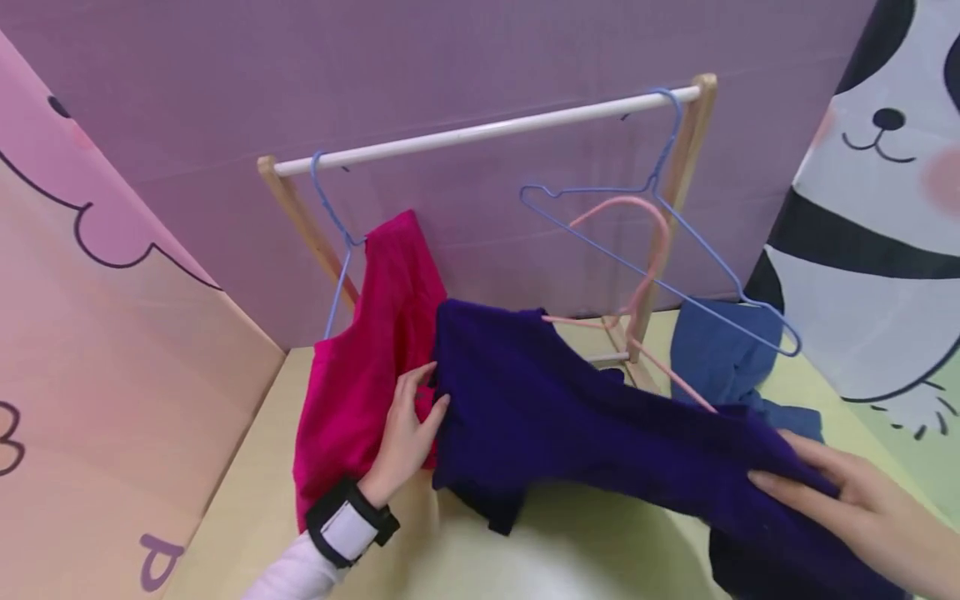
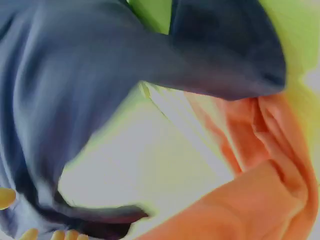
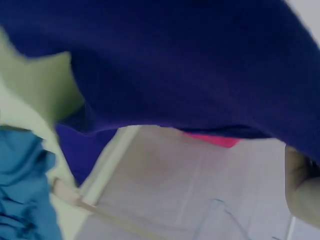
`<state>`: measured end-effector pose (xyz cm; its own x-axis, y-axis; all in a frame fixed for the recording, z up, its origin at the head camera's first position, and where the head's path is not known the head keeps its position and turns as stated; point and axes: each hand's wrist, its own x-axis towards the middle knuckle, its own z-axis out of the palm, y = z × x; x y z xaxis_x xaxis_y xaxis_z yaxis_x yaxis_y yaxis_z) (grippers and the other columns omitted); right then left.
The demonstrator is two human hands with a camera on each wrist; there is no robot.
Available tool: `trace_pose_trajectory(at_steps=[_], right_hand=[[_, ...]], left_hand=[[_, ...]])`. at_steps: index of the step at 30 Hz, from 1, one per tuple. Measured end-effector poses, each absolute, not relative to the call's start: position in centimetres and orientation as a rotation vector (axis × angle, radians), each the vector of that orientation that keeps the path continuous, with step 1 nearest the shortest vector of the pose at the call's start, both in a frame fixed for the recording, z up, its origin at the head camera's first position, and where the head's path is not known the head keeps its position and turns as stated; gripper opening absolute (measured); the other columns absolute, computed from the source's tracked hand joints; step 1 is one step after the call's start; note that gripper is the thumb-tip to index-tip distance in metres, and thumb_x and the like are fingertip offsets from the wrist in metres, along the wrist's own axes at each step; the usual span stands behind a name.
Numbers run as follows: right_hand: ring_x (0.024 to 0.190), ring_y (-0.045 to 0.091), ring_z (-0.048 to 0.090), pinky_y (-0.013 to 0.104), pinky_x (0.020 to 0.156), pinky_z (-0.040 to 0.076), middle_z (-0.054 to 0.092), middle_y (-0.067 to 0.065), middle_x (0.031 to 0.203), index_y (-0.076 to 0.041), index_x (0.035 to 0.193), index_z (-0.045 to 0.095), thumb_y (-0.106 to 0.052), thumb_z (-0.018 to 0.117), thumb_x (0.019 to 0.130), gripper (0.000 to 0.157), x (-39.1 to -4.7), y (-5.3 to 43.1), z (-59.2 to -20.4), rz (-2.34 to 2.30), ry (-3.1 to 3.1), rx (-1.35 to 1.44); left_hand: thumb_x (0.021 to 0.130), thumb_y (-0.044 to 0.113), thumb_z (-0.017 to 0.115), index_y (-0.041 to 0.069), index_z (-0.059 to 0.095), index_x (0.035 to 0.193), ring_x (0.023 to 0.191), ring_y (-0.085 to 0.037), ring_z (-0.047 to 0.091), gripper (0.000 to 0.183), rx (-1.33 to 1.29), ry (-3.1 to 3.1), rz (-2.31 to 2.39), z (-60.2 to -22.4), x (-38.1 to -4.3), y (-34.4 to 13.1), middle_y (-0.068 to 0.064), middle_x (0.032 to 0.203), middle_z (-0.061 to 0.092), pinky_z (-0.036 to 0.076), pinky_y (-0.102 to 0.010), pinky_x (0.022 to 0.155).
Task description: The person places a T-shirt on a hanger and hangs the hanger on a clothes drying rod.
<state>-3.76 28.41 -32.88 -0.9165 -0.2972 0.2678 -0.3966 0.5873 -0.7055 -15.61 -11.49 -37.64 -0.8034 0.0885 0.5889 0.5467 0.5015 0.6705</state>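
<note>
A dark purple shirt [image 1: 525, 392] is stretched sideways between my two hands in the head view. My left hand [image 1: 405, 437] pinches its left edge between thumb and fingers. On the right side, my right hand [image 1: 862, 500] grips the cloth with the thumb on top. A pink hanger [image 1: 648, 275] sits in the neck opening, its hook pointing up and its arms running into the shirt. In the left wrist view, fingertips [image 2: 57, 235] show at the bottom against the dark cloth [image 2: 75, 75]. The shirt [image 3: 175, 75] covers the upper part of the right wrist view.
A small rack with a white rail [image 1: 487, 131] and wooden posts stands behind. On its left hangs a bright pink garment [image 1: 360, 383] on a blue hanger [image 1: 330, 204]; another blue hanger [image 1: 720, 258] hangs bare on the right. A blue cloth [image 1: 727, 350] lies on the pale yellow surface.
</note>
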Motion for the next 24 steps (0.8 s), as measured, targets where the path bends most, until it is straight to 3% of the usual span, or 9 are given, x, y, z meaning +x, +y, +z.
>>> trace_pose_trajectory(at_steps=[5, 12, 18, 24], right_hand=[[0.099, -0.008, 0.05, 0.011, 0.068, 0.045, 0.051, -0.022, 0.117, -0.014, 0.125, 0.05, -0.003, 0.055, 0.086, 0.041, -4.7, 26.2, -30.3, 1.222, -2.636, 0.46], [0.102, -0.004, 0.05, 0.009, 0.078, 0.039, 0.057, -0.008, 0.115, -0.016, 0.123, 0.051, -0.011, 0.053, 0.089, 0.035, -6.5, 20.9, -27.0, 1.331, -2.544, 0.509], [0.1, 0.006, 0.054, 0.017, 0.077, 0.045, 0.052, 0.007, 0.123, -0.011, 0.129, 0.045, -0.024, 0.05, 0.091, 0.04, -8.7, 16.7, -25.3, 1.596, -2.557, 0.463], [0.094, 0.017, 0.059, 0.026, 0.076, 0.048, 0.053, 0.013, 0.12, -0.006, 0.128, 0.043, -0.025, 0.049, 0.091, 0.042, -11.4, 13.2, -24.7, 1.863, -2.456, 0.395]], left_hand=[[0.08, 0.0, 0.061, -0.002, 0.052, 0.114, 0.101, -0.028, 0.051, 0.036, -0.524, -2.303, -1.241, -37.9, -15.4, -11.8, -0.015, 0.108, 0.052, 0.04, -0.04, 0.083], [0.08, 0.001, 0.061, -0.001, 0.054, 0.111, 0.098, -0.031, 0.052, 0.032, -0.532, -2.439, -1.257, -38.4, -14.8, -12.0, -0.013, 0.106, 0.053, 0.042, -0.045, 0.08], [0.079, 0.002, 0.061, 0.0, 0.057, 0.107, 0.093, -0.031, 0.053, 0.028, -0.556, -2.567, -1.208, -38.7, -14.2, -12.1, -0.012, 0.104, 0.053, 0.044, -0.043, 0.075], [0.08, 0.003, 0.06, 0.0, 0.058, 0.105, 0.096, -0.03, 0.052, 0.026, -0.611, -2.61, -1.198, -38.7, -13.7, -12.4, -0.01, 0.104, 0.053, 0.043, -0.043, 0.079]])
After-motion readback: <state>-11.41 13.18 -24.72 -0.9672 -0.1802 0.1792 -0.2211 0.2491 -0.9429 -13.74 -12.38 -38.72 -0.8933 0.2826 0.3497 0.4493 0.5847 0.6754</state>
